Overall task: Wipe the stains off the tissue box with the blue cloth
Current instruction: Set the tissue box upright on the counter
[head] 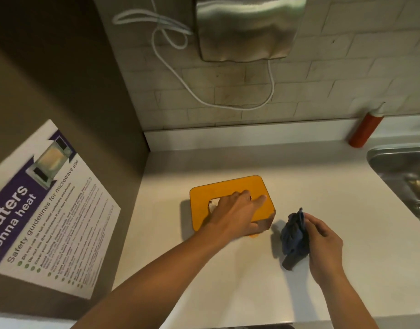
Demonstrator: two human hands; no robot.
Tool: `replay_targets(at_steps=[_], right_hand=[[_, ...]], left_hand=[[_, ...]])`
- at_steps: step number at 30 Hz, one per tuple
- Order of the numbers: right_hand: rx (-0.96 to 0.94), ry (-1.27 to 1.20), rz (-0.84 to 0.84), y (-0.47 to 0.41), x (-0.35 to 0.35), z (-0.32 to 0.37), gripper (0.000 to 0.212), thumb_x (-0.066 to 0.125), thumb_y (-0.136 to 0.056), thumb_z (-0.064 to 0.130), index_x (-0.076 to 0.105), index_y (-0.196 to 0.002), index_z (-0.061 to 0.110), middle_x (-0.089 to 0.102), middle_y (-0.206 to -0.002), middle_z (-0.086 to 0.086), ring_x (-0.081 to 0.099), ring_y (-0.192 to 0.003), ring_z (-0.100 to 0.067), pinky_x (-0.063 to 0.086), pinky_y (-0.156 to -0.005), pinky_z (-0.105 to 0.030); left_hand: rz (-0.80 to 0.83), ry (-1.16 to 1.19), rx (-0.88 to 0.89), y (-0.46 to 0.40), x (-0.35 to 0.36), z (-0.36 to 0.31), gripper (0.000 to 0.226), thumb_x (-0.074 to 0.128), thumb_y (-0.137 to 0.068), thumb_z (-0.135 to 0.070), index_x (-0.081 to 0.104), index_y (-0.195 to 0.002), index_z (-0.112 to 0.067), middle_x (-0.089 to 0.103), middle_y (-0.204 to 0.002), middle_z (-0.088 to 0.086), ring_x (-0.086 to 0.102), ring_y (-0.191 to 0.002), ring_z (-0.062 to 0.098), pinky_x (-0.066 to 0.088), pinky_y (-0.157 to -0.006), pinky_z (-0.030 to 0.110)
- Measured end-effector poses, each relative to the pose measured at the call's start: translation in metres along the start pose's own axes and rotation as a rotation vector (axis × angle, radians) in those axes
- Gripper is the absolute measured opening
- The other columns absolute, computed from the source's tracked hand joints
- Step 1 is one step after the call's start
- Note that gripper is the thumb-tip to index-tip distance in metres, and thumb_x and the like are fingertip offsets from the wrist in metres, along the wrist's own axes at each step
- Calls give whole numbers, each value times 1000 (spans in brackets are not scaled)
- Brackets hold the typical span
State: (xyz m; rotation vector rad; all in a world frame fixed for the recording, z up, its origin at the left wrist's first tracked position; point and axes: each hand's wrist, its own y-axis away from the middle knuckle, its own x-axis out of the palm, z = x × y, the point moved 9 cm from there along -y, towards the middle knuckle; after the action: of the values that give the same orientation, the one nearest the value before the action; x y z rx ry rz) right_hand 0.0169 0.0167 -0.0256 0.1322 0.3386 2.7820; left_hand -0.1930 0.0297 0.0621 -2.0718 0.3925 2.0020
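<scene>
while the left hand [237, 213] is pressing flat-fingered on the orange tissue box [230, 200] sitting mid-bench [299, 181], the right hand [323, 243] is gripping the bunched blue cloth [294, 236] just beside it; the box looks light and likely to slide, the cloth soft.

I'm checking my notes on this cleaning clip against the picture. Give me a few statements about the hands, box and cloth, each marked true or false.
1. The left hand rests on the orange top of the tissue box. True.
2. The blue cloth lies spread flat over the box. False: it is bunched in the right hand, beside the box.
3. The red bottle stands by the wall near the sink. True.
4. The box sits inside the sink. False: it sits on the counter.
</scene>
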Motion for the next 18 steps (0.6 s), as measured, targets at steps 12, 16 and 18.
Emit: replay_targets(at_steps=[12, 16, 18], right_hand=[[-28, 123, -18, -3, 1, -3, 21, 55, -99, 12, 73, -101, 21, 71, -100, 1, 63, -91, -14, 51, -80, -31], [-63, 195, -33, -12, 2, 3, 21, 59, -95, 14, 75, -94, 26, 73, -97, 5, 66, -91, -16, 54, -88, -39], [-94, 218, -46, -18, 3, 13, 20, 60, -93, 14, 76, -93, 27, 74, -97, 5, 67, -92, -17, 54, -89, -40]], left_hand=[[69, -40, 72, 2, 14, -20, 65, 54, -99, -49, 37, -155, -21, 59, -126, 19, 60, -109, 35, 50, -78, 42], [71, -24, 70, 2, 14, -20, 65, 54, -97, -51, 38, -154, -22, 60, -124, 18, 61, -107, 35, 50, -76, 40], [68, -20, 61, 2, 14, -19, 65, 53, -98, -52, 38, -154, -22, 59, -125, 18, 60, -108, 35, 49, -76, 40]])
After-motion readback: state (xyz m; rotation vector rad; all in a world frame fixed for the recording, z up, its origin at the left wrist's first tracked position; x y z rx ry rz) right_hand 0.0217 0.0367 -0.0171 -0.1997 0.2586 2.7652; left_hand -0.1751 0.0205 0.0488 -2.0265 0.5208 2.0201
